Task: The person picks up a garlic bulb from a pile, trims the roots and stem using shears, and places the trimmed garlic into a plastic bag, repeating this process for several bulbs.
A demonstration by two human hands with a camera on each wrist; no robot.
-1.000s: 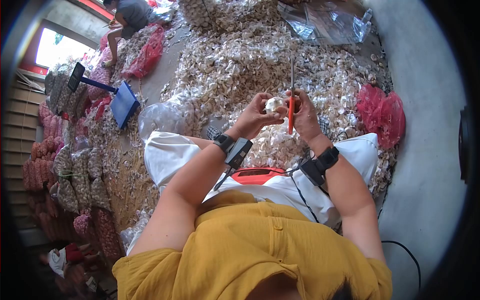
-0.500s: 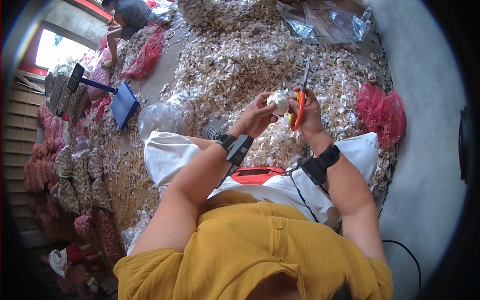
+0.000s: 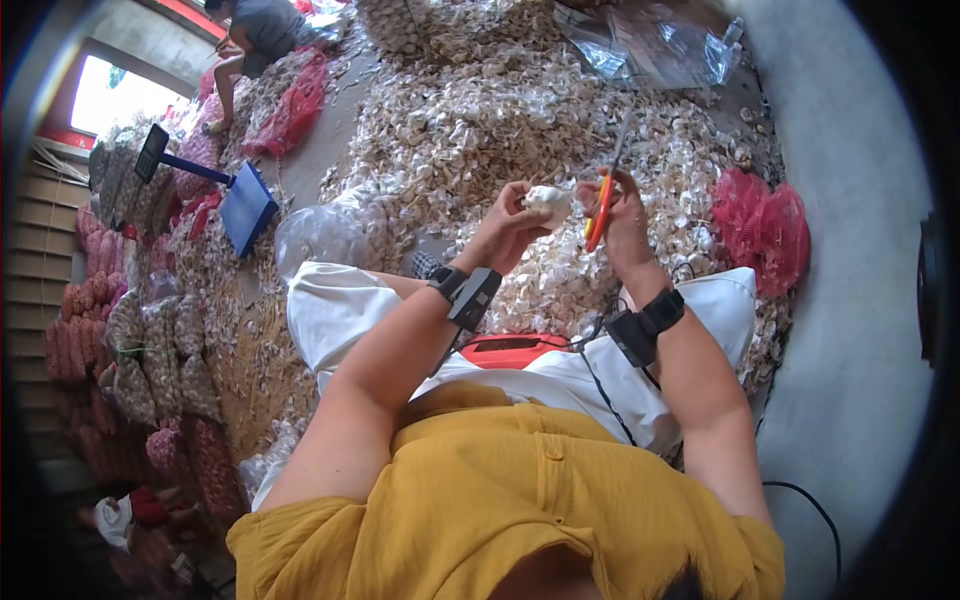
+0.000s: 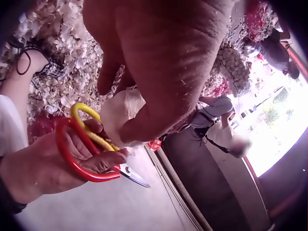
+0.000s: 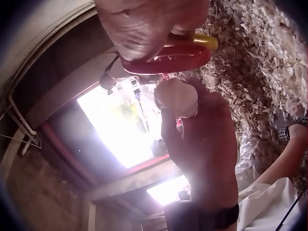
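In the head view the left hand [image 3: 510, 232] holds a white garlic bulb [image 3: 547, 203] between thumb and fingers. Right of it, the right hand [image 3: 624, 222] grips scissors [image 3: 600, 212] with one red and one yellow handle, blades pointing away from the body. The left wrist view shows the scissors [image 4: 88, 151] in the right hand [image 4: 53, 161], close beside the bulb [image 4: 122, 111]. From the right wrist, the bulb [image 5: 177, 97] sits in the left hand [image 5: 204, 139], just below the red handle [image 5: 168, 60].
Loose garlic skins [image 3: 470, 110] are heaped around the hands. A red mesh bag [image 3: 760, 232] lies at the right by the grey wall [image 3: 850, 300]. Filled net sacks [image 3: 160, 350] and a blue scale [image 3: 248, 208] stand at the left; another person [image 3: 262, 35] sits at the upper left.
Over the last second the scissors have tilted and moved right with the right hand. The bulb has turned in the left hand, and the gap between the hands has widened since half a second ago.
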